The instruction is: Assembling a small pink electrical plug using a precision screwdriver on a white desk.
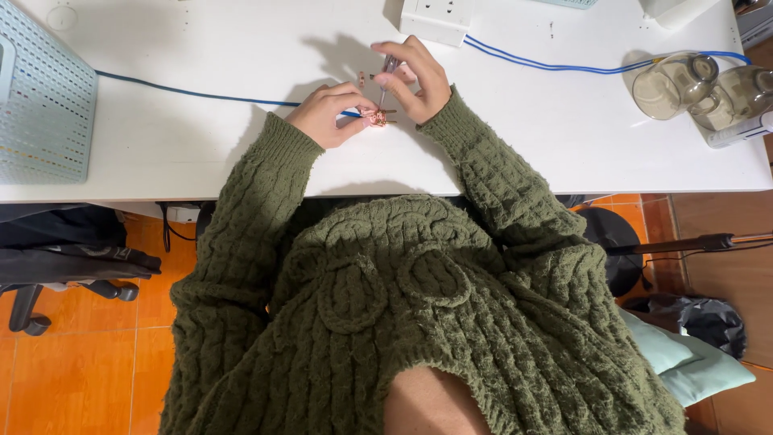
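The small coppery wire piece (377, 118) lies on the white table (564, 137), pinched at its left by the left hand (326, 113), the nearer one; the right hand (419, 76) grips a slim metal tool (387, 71), its long axis running down toward the piece; both sleeves are chunky green knit.

You have bright, even overhead light on the white table (564, 137), soft shadows beyond both hands, sharp focus, slight wide-angle bending at edges.
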